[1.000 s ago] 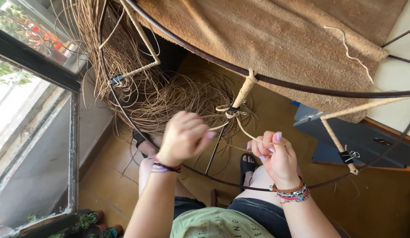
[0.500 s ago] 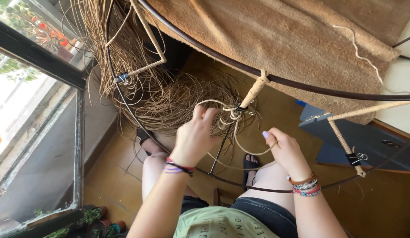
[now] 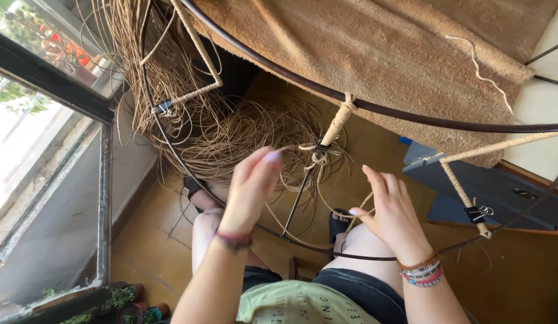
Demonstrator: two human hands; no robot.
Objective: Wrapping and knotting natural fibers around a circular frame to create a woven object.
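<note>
A brown rug [image 3: 375, 54] fills the far right, draped over something, with a loose white string [image 3: 480, 66] lying on it. At the far left a window [image 3: 45, 150] with a dark frame looks out on greenery. The floor [image 3: 141, 240] below is tan tile.

A dark metal frame [image 3: 411, 117] curves across the scene from far left to right, and a thinner ring of it runs near the knees. Some of its bars are wrapped in pale cord: one spoke [image 3: 339, 123] in the middle meets the curved rim, and another wrapped bar [image 3: 465, 192] on the right carries a black clip [image 3: 478, 213]. A second clip [image 3: 163, 107] sits on the frame at the far left.

A big tangle of thin brown fibre [image 3: 225, 135] lies heaped on the floor, left of centre, beyond the hands.

The person sits with bare knees [image 3: 363, 246] up, in dark shorts and a pale green shirt [image 3: 297, 303]. A dark box [image 3: 495, 186] stands at the right.

The left hand [image 3: 252, 189] is raised, fingers pinched together on a strand [image 3: 291, 150] that runs to the knot [image 3: 318, 157] on the unwrapped part of the middle spoke. The right hand [image 3: 390, 207] is near it, to the right, fingers loosely spread, with a strand passing between thumb and forefinger; how firmly it grips I cannot tell. Beaded bracelets [image 3: 422, 273] ring the right wrist, and a dark band [image 3: 234, 239] the left.
</note>
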